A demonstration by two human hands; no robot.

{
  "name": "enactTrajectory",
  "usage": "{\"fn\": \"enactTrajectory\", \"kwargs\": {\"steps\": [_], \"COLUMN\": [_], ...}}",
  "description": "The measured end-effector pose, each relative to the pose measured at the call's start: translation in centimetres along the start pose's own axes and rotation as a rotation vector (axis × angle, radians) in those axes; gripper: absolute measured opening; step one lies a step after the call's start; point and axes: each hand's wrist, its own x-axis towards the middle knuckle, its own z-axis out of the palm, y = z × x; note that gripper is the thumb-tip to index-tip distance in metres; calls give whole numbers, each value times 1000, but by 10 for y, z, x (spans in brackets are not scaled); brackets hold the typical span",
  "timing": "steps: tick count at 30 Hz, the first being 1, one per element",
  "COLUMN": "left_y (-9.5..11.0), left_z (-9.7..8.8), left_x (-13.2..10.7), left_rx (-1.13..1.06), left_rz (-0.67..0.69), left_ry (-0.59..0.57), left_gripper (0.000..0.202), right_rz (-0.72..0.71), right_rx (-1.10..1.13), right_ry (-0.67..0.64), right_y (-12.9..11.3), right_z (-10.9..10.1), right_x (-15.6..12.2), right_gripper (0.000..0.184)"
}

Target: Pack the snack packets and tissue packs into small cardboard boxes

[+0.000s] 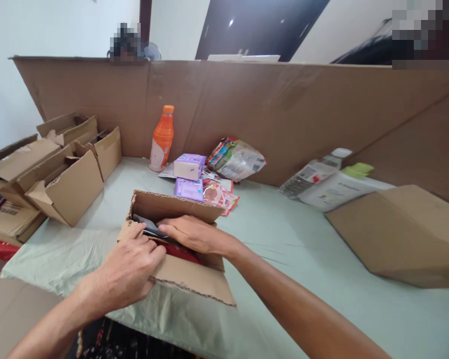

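Note:
A small open cardboard box sits near the table's front edge. My left hand rests on its near flap, fingers curled over the edge and touching a dark flat packet inside. My right hand reaches into the box from the right, fingers flat and pressed down on the dark packet. A red item lies under my right hand in the box.
An orange bottle, purple packs and snack bags lie behind the box. Empty boxes are stacked left; a closed carton and papers sit right. A cardboard wall rings the pale green table.

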Motion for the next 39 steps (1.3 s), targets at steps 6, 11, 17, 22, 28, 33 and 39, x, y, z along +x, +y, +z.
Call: {"fn": "enactTrajectory", "kwargs": {"steps": [6, 11, 17, 22, 28, 33, 39], "left_y": [-2, -2, -1, -3, -5, -3, -2], "left_z": [0, -2, -5, -4, 0, 3, 1], "left_x": [2, 7, 7, 6, 7, 4, 3], "left_rx": [17, 44, 30, 38, 23, 18, -5], "left_rz": [-7, -11, -25, -36, -35, -9, -15], "left_ry": [8, 15, -15, -47, -6, 5, -9], "left_gripper": [18, 19, 19, 19, 21, 24, 25], "right_rz": [88, 100, 147, -31, -229, -237, -126], "right_rx": [-181, -398, -502, -458, -217, 29, 235], "right_ry": [57, 18, 30, 393, 596, 866, 999], "right_y": [5, -4, -12, 7, 31, 32, 31], "right_z": [-1, 3, 3, -12, -7, 35, 60], "right_x": [-28, -28, -21, -31, -49, -52, -51], "right_gripper": [44, 45, 54, 48, 36, 22, 19]}}
